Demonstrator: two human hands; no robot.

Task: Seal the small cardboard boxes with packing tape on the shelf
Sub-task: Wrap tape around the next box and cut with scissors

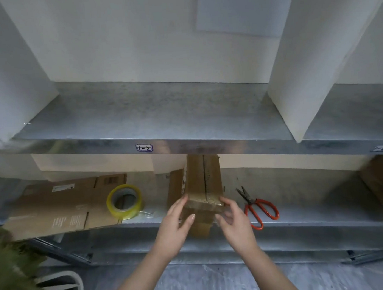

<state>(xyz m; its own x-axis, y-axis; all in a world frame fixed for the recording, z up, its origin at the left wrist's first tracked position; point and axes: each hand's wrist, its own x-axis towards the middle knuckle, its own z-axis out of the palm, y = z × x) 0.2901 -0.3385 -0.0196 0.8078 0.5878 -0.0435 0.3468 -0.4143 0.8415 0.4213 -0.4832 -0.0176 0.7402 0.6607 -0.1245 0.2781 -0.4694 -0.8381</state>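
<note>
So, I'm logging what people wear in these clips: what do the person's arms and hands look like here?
The left hand and right hand are bare: no gloves, rings, watch or bracelet show, and no sleeves reach into view.

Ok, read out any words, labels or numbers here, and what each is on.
"1-2": handwritten tag on the upper shelf, front edge.
Blurred: second tag, same edge, far right.
Too small: print on the flattened cardboard.
Unreadable: sticker on the small box, left side.
</note>
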